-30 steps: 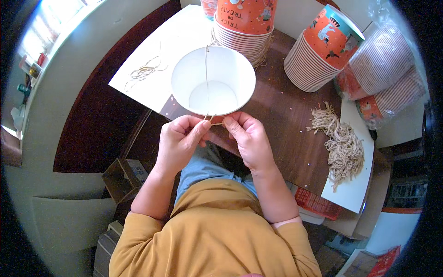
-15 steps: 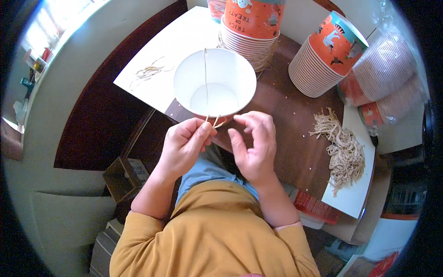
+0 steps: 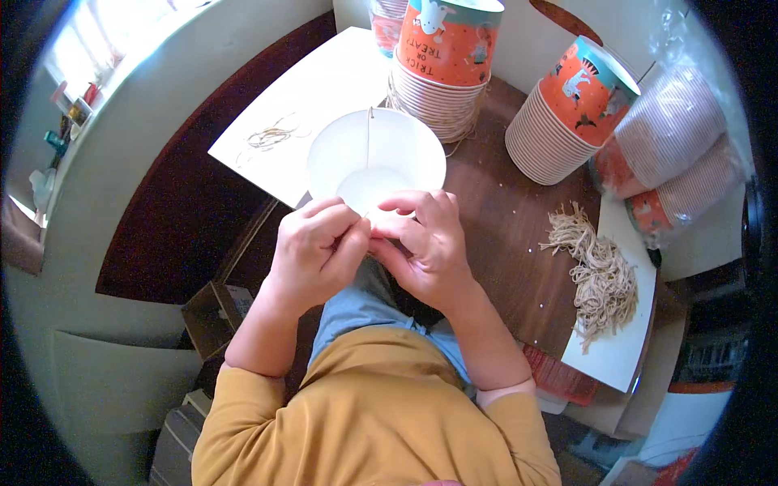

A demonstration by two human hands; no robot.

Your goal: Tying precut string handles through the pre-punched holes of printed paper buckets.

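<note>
A white-lined paper bucket (image 3: 324, 154) stands at the near edge of the table, its mouth turned up toward me. A thin cord (image 3: 370, 146) hangs from its far rim down into the inside. At the near rim my left hand (image 3: 316, 247) is pinched closed, and my right hand (image 3: 425, 243) meets it with thumb and fingertips drawn together. Between the fingertips the cord's end is mostly hidden; the earlier frame shows both cord strands there. The bucket's near outer side is covered by my hands.
Stacked orange buckets (image 3: 442, 49) stand upside down behind, with a second stack (image 3: 567, 113) to the right. Plastic-wrapped bucket stacks (image 3: 668, 130) lie at the far right. A heap of beige cords (image 3: 604, 283) rests on the right; a few loose cords (image 3: 271, 138) lie on a white board (image 3: 324, 73).
My right hand, apart with fingers spread before, has moved left and closed at the cord beside my left hand. The cord strands at the near rim are now mostly hidden.
</note>
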